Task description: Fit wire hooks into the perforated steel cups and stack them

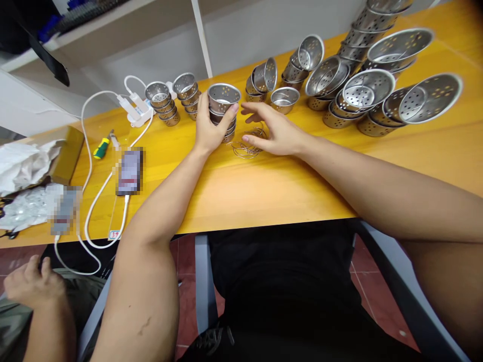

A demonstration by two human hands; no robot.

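A stack of perforated metal cups (224,98) stands upright near the middle of the table. My left hand (212,125) is wrapped round its upper part, the thumb on the near side of the top cup. Just to the right, my right hand (274,129) hovers with its fingers apart and nothing between them. Thin metal wire rings (245,149) lie in a loose pile on the table, beside and partly beneath my right hand. Behind that hand a single metal cup (285,99) sits upright.
More cup stacks (159,95) stand at the back left, and several (372,90) at the right, some tilted. A power strip (139,111), screwdriver (101,149), phone (130,171) and white cables occupy the left. Another person's hand (35,281) is at lower left.
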